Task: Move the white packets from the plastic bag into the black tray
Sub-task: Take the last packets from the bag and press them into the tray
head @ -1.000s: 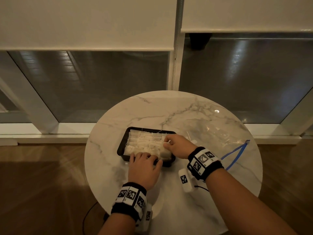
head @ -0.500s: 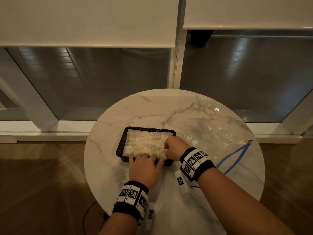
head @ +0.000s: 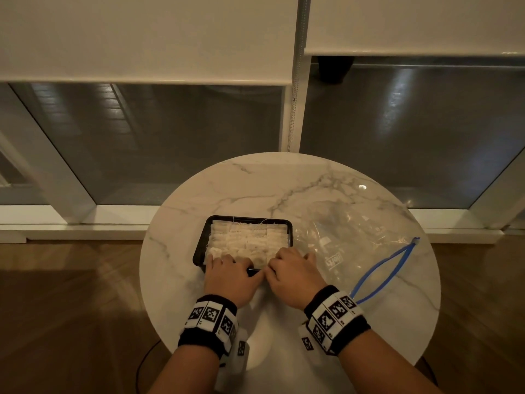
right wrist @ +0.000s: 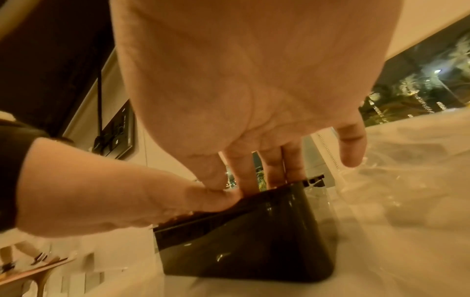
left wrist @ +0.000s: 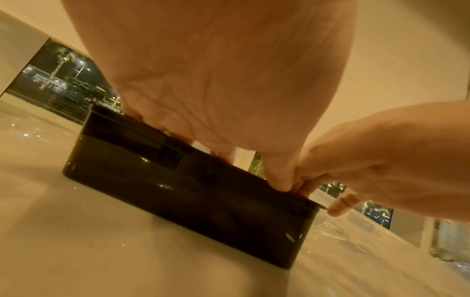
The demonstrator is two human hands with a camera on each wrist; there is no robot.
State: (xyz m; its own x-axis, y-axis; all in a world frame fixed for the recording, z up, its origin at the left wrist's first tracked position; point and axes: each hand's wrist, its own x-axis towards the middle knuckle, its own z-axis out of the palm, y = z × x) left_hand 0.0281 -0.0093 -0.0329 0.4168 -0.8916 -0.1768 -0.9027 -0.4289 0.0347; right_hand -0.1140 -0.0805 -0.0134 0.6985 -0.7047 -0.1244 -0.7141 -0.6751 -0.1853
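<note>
While over tray (head: 199,251), both hands (head: 261,273).

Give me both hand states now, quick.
Left hand: open, fingers reach over the tray near edge onto the packets.
Right hand: open, fingers down inside the tray, holding nothing visible.

White packets (head: 246,239) fill the black tray (head: 199,245) in rows; clear plastic bag (head: 355,237) lies flat just beside.
</note>
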